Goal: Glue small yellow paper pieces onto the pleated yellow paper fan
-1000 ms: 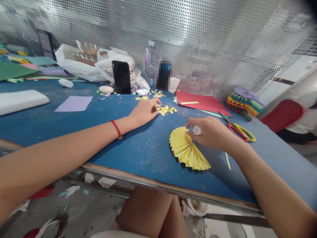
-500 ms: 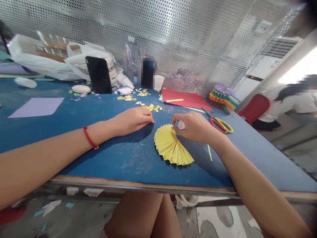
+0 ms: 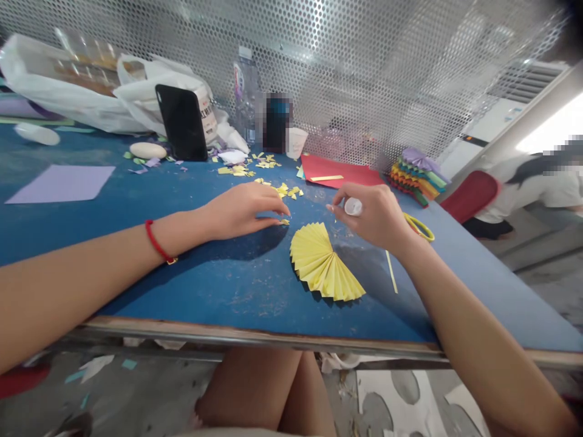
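A yellow pleated paper fan [image 3: 324, 264] lies spread on the blue table between my hands. My left hand [image 3: 248, 210], with a red bracelet at the wrist, rests to its left, thumb and fingers apart. A tiny yellow scrap [image 3: 285, 222] is at its thumb tip. My right hand [image 3: 371, 212] is above and right of the fan, apart from it, its fingers curled around a white tube [image 3: 353, 207] whose round end shows; the rest is hidden in the palm. Scissors with a yellow handle [image 3: 423, 228] lie partly behind this hand, beside a thin yellow strip [image 3: 392, 273].
Yellow scraps [image 3: 289, 191], red paper [image 3: 341, 169] and a stack of colourful pleated paper [image 3: 416, 176] lie farther back. A black phone [image 3: 182, 123], plastic bottle [image 3: 246, 97], paper cup [image 3: 296, 142] and white bags stand behind. Purple paper [image 3: 61, 184] lies left. Another person sits at far right.
My right hand has lifted off the fan and moved up and right, with the white tube still in it. The left thumb and fingers have parted.
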`<move>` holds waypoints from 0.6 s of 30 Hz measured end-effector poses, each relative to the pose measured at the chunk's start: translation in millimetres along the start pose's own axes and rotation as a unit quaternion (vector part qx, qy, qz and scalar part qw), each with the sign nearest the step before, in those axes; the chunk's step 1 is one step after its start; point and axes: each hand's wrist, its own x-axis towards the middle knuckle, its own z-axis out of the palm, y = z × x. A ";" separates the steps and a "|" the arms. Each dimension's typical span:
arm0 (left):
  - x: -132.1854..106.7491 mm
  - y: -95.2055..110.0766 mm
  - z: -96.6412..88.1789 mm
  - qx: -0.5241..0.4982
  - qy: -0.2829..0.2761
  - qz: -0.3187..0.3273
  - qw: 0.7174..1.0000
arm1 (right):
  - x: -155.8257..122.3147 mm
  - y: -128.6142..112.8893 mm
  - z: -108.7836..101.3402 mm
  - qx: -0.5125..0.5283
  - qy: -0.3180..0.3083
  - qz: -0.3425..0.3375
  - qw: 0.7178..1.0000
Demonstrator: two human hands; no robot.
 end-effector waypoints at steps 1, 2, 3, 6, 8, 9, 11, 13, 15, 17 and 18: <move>0.6 -1.0 1.0 0.005 0.005 -0.010 1.000 | 2.6 -1.1 -1.2 0.024 0.018 -0.007 1.000; 1.3 -1.6 2.2 0.009 0.009 -0.018 1.000 | 6.4 -2.8 -3.0 0.051 0.037 -0.015 0.998; 2.1 -2.0 3.5 0.013 0.012 -0.023 1.000 | 11.4 -5.3 -5.1 0.077 0.054 -0.020 0.995; 4.8 -1.8 6.8 0.036 0.014 -0.001 0.999 | 34.0 -16.9 -10.2 0.151 0.100 -0.004 0.983; 6.2 -1.2 7.9 0.074 0.008 0.033 0.997 | 53.8 -27.1 -8.5 0.228 0.135 0.009 0.964; 6.7 -0.9 7.9 0.095 0.004 0.050 0.994 | 64.0 -32.7 -5.2 0.281 0.157 0.005 0.947; 6.8 -0.7 6.7 0.122 0.000 0.076 0.990 | 82.7 -43.8 6.3 0.395 0.181 -0.021 0.900; 6.2 -1.0 3.8 0.126 -0.001 0.093 0.988 | 96.4 -53.9 22.2 0.480 0.181 -0.025 0.858; 5.0 -1.9 -0.6 0.116 -0.012 0.111 0.987 | 103.6 -61.5 38.9 0.522 0.151 -0.018 0.839; 3.8 -3.1 -6.0 0.111 -0.028 0.125 0.985 | 104.7 -65.9 53.0 0.538 0.117 -0.004 0.835; 3.2 -3.8 -8.8 0.110 -0.038 0.127 0.985 | 103.5 -67.0 58.4 0.538 0.101 0.008 0.837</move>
